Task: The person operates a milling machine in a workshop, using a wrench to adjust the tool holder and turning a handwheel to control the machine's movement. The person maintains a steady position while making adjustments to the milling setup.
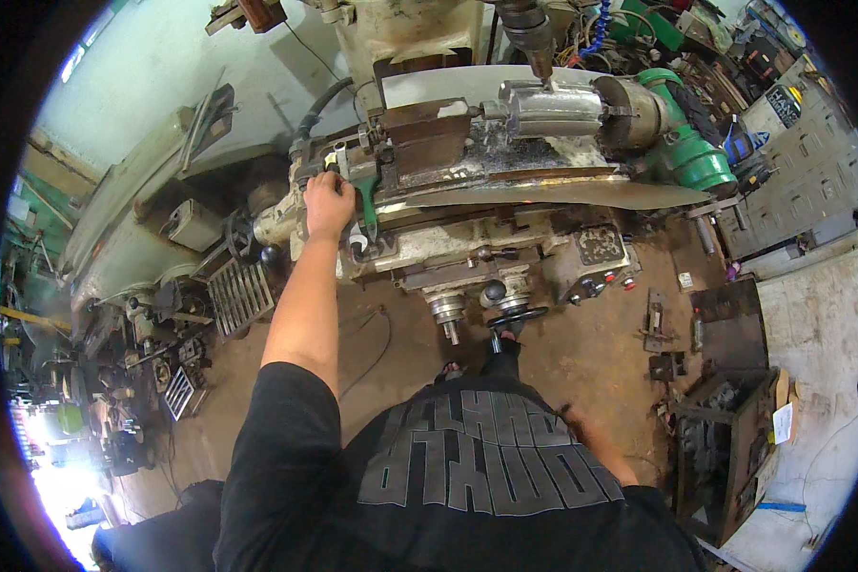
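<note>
Right hand (573,417) hung by the waist, half hidden by the shirt (486,458); couldn't tell its fingers. Left hand (329,202) sat on the machine's near left end, fingers curled close together, maybe for a steady hold; contact point unclear. Green tool (367,202) lay just right, within reach. Beyond, ribbed metal cylinder (553,112) sat between chuck (631,112) and end support (491,111), presumably to keep it centred.

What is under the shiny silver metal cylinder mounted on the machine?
Along its near side, small silvery shavings lie on the long, stained metal table. The table directly beneath the cylinder is covered from view.
</note>
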{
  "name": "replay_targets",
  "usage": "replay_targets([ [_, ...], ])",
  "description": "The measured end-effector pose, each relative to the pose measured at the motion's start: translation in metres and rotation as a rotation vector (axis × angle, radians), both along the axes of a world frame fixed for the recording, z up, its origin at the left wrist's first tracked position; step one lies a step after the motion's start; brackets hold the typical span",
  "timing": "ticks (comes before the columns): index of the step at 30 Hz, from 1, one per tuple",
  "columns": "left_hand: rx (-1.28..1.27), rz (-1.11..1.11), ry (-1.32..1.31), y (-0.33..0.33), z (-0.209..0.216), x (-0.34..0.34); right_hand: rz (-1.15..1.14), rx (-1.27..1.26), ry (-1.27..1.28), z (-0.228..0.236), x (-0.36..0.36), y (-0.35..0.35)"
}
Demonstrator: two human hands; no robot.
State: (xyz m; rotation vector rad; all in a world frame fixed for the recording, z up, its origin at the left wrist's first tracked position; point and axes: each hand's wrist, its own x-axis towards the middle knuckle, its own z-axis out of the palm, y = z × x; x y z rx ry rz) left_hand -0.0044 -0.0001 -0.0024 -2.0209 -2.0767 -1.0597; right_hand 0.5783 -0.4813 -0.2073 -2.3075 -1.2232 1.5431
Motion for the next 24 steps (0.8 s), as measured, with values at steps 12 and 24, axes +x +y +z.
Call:
replay_targets([
  [12, 0.032, -0.018, 0.033, 0.002, -0.003, -0.001, -0.02, -0.013, -0.06, -0.086, -0.006, -0.001],
  [24, 0.015, -0.002, 0.002, -0.002, 0.004, 0.003, -0.09, 0.102, 0.218, -0.042, -0.042, 0.086],
])
